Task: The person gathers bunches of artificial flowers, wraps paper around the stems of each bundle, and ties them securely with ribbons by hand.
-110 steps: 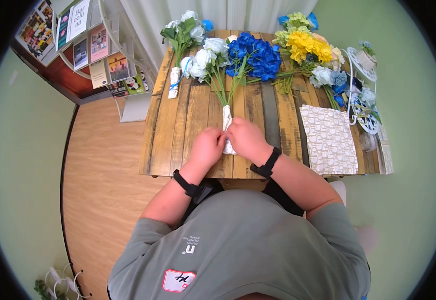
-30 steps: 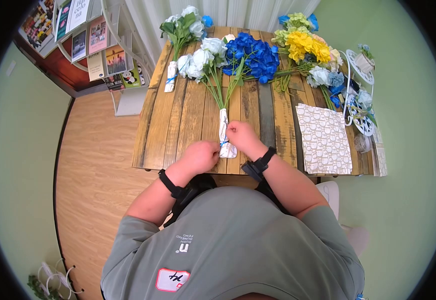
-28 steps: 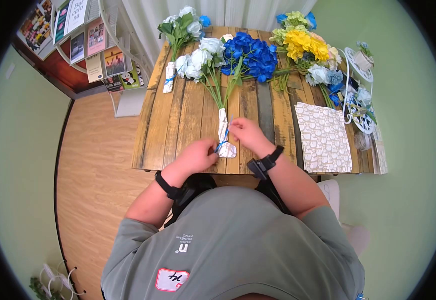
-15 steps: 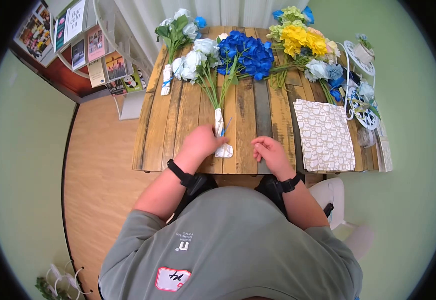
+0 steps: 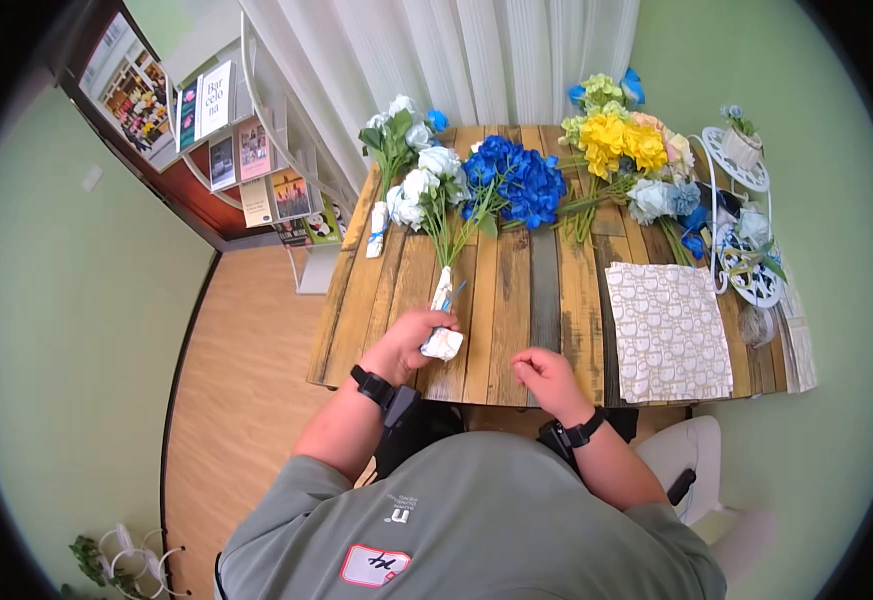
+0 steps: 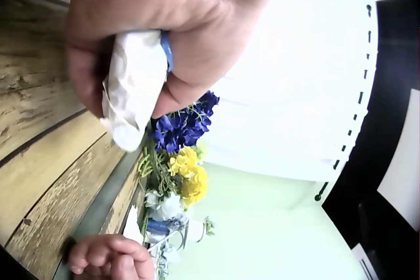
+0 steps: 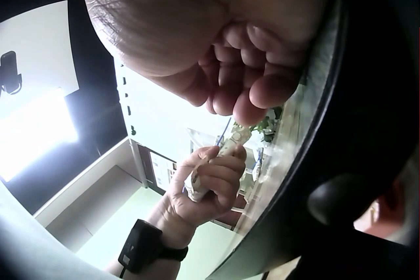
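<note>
In the head view, my left hand (image 5: 408, 340) grips the white paper-wrapped stem end (image 5: 442, 345) of a rose bouquet. Its pale blue-white roses (image 5: 426, 188) and green stems point away from me over the table. A blue tie (image 5: 459, 288) sticks out from the wrapping just above my fingers. The left wrist view shows the wrapping (image 6: 136, 86) running through my curled fingers, with a bit of blue against the thumb side. My right hand (image 5: 549, 380) is apart from the bouquet, near the table's front edge. Its fingers hang loosely curled with nothing in them, as the right wrist view confirms.
A second wrapped bouquet (image 5: 377, 230) lies at the back left of the wooden table (image 5: 496, 340). Blue hydrangeas (image 5: 518, 182), yellow flowers (image 5: 616, 148) and loose stems lie along the back. Patterned paper (image 5: 668, 335) is on the right, beside a white metal stand (image 5: 746, 172).
Both hands were working at the blue tie on the wrapping. The right hand has let go and drawn back right; the left has closed round the wrapped stems. The head view has tilted up.
</note>
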{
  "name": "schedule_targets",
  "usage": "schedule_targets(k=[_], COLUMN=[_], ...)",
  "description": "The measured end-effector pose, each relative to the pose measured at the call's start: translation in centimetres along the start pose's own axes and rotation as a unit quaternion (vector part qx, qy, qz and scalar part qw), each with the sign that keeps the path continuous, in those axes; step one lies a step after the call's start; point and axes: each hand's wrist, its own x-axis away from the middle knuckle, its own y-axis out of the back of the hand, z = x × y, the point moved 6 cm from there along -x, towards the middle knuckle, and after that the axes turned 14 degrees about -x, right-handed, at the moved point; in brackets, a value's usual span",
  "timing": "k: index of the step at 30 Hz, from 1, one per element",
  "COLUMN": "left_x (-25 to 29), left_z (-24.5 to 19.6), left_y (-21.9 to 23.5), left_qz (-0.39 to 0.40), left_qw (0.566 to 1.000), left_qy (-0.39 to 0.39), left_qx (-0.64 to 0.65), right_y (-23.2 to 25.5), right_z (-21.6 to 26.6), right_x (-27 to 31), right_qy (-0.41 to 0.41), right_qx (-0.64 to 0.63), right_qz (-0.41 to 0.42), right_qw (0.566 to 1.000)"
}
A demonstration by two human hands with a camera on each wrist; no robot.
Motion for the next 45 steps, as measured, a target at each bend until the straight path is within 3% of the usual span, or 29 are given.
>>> schedule_targets(k=[1, 5, 11, 13, 14, 16, 18, 23, 27, 31, 33, 35, 37, 39, 41, 43, 45], left_x=[-0.2, 0.8, 2.7, 3.3, 3.7, 4.6, 4.6, 3.8, 3.1, 0.2, -2.1, -3.5, -5.6, -7.8, -11.2, -13.4, -16.0], left_z=[0.4, 0.1, -0.8, -1.7, -2.4, -4.2, -5.2, -7.7, -11.8, -16.6, -19.4, -21.1, -22.9, -23.4, -22.6, -21.3, -18.9], left_y=[-0.4, -2.7, -3.9, -3.8, -4.1, -4.3, -4.3, -2.8, -1.0, 1.1, 2.2, 2.4, 3.3, 3.7, 5.2, 5.7, 7.1], left_qz=[0.029, 0.088, 0.082, 0.143, 0.135, 0.136, 0.151, 0.08, 0.061, -0.01, -0.069, -0.074, -0.177, -0.208, -0.364, -0.357, -0.355], left_qw=[0.997, 0.988, 0.989, 0.983, 0.98, 0.979, 0.975, 0.98, 0.981, 0.963, 0.91, 0.906, 0.828, 0.802, 0.626, 0.626, 0.635], left_qy=[0.016, -0.055, -0.069, -0.085, -0.13, -0.115, -0.121, -0.181, -0.182, -0.23, -0.332, -0.323, -0.36, -0.338, -0.337, -0.297, -0.198], left_qx=[0.074, 0.116, 0.101, 0.079, 0.068, 0.102, 0.108, 0.018, -0.037, -0.14, -0.241, -0.265, -0.392, -0.446, -0.601, -0.627, -0.657], right_y=[-0.1, -0.1, -0.4, -0.2, 0.0, -0.3, -0.6, -0.8, -0.9, -1.0, -0.9, -1.0, -0.9, -0.8, -0.7, -0.6, -0.7], right_z=[0.2, 0.2, 0.6, -0.3, -0.7, 0.0, 0.6, 0.9, 1.2, 1.4, 1.3, 1.4, 1.4, 1.4, 1.0, 0.9, 1.0], right_x=[0.0, 0.0, -0.3, -0.1, 0.0, -0.1, 0.0, -0.3, -0.4, -0.7, -0.7, -0.8, -0.8, -0.8, -0.7, -0.8, -0.8], right_qy=[0.006, 0.007, -0.004, -0.02, -0.032, 0.019, 0.004, -0.002, 0.003, 0.013, 0.01, 0.04, 0.03, 0.02, -0.003, 0.007, 0.016], right_qx=[0.0, 0.007, 0.036, 0.024, 0.023, 0.067, 0.073, 0.114, 0.118, 0.127, 0.127, 0.127, 0.12, 0.113, 0.093, 0.096, 0.099], right_qz=[0.002, -0.001, 0.002, -0.017, -0.023, -0.007, -0.011, -0.016, -0.021, -0.017, -0.02, -0.003, -0.01, -0.018, -0.019, -0.016, -0.01], right_qw=[1.0, 1.0, 0.999, 0.999, 0.999, 0.998, 0.997, 0.993, 0.993, 0.992, 0.992, 0.991, 0.992, 0.993, 0.995, 0.995, 0.995])
